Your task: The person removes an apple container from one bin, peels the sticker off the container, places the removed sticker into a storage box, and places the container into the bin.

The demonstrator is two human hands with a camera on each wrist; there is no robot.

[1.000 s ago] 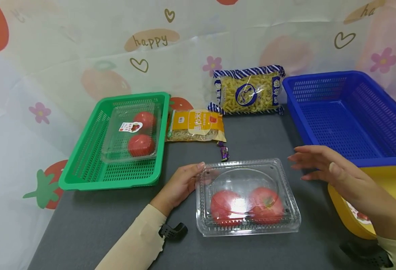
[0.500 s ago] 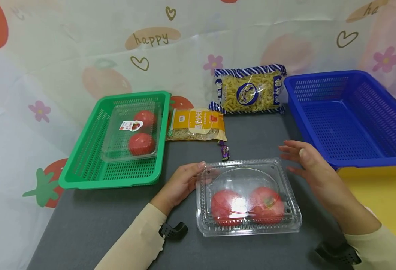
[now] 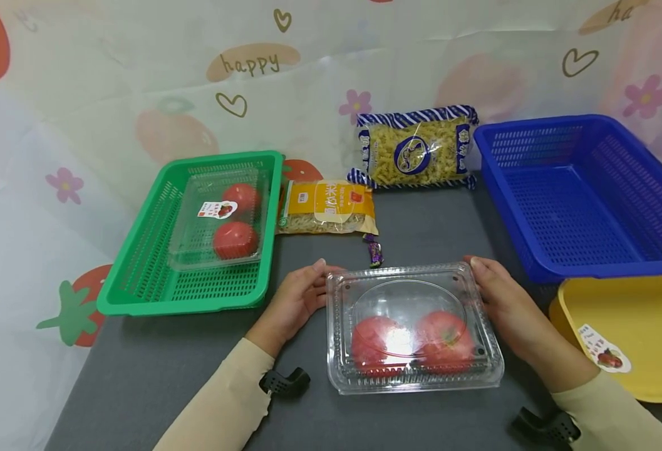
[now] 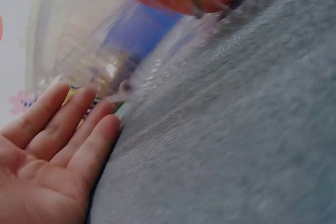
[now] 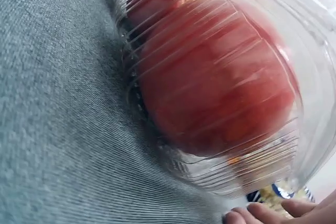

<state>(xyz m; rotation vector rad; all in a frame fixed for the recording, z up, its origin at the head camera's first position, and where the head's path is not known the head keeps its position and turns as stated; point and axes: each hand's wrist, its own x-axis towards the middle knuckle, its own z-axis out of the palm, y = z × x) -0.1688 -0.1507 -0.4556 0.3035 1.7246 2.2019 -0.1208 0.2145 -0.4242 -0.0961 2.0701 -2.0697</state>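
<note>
Tomato box [image 3: 414,326] sits on the desk [image 3: 314,419] between my left grip [image 3: 292,297], relaxed and unclamped, and my right grip [image 3: 510,307], clamped or not I cannot tell; I'd call this taking hold, next needing even pressure from both sides

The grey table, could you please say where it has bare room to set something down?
One bare patch lies between the clear box, pasta bag and blue basket; another lies between the green basket and left sleeve. It is crowded at right, where the right hand, yellow tray and blue basket lie close together.
</note>
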